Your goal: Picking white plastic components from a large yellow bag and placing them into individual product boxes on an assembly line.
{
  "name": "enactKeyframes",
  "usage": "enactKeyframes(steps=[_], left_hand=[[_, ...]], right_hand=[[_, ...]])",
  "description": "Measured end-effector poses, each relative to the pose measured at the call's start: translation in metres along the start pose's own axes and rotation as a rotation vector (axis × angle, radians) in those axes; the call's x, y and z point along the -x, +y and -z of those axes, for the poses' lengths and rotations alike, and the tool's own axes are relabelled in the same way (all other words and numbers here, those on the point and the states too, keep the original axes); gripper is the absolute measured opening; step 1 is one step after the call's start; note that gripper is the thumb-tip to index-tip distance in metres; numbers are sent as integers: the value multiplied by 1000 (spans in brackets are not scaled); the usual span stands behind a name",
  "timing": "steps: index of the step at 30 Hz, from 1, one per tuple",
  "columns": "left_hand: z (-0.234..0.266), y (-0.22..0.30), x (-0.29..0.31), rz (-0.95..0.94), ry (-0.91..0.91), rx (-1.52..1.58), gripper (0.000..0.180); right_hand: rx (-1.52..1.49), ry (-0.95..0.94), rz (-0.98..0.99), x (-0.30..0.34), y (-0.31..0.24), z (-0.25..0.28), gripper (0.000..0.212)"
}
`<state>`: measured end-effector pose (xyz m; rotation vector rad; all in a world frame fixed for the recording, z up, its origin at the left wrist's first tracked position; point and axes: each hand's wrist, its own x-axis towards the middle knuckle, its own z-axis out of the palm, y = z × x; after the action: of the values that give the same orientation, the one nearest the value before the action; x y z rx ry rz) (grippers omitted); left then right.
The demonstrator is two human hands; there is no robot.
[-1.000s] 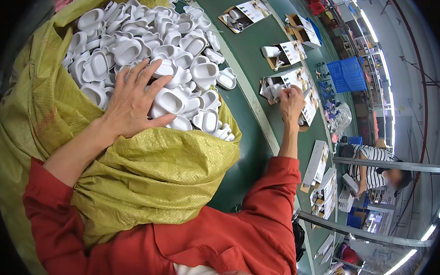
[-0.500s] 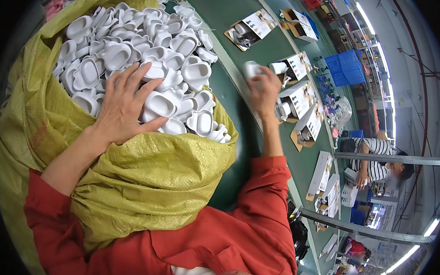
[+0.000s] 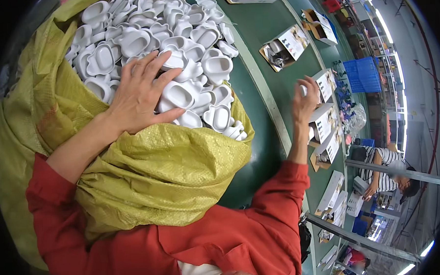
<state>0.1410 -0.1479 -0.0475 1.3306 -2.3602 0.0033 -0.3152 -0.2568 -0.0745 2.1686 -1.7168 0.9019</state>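
Dozens of white plastic pieces (image 3: pixel 217 69), each with an oval hollow and a wavy outline, lie heaped in the mouth of a yellow woven sack (image 3: pixel 182 173) close against the worker's front. The left hand (image 3: pixel 140 94) rests on the near side of that heap, open, its fingers spread over several pieces and its thumb stretched along the lower ones. Well off to the right, the right hand (image 3: pixel 307 101) is closed around a small white piece (image 3: pixel 303 90), mostly hidden by the fingers and thumb. It hovers just beside an open printed carton (image 3: pixel 325 85), one in a row on the green belt (image 3: pixel 259 27); whether it touches the box I can't tell from where I stand. Farther up the belt, another open carton (image 3: pixel 293 41) lies tipped, with things packed inside. Beyond the row sits a blue plastic crate (image 3: pixel 362 75), and a co-worker in a striped shirt (image 3: pixel 386 170) handles boxes.
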Motion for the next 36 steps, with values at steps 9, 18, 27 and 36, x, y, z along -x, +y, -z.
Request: enactKeyframes(steps=[9,18,27,36], left_hand=[[-12,-21,-10,-32,-50,16,77],[-65,-86,-111,-52,33,73,61],[-12,-107,-102,-33,-97,-40,48],[20,-128,-70,-5,-317,-49,45]], right_hand=[[-328,-549,425,12,-179,-13,28],[-612,-376,4,-24,-160,-74,16],[-911,-102,-819,-22,-58,-41,34],[-293,65,-843,-19,-11,-63,34]])
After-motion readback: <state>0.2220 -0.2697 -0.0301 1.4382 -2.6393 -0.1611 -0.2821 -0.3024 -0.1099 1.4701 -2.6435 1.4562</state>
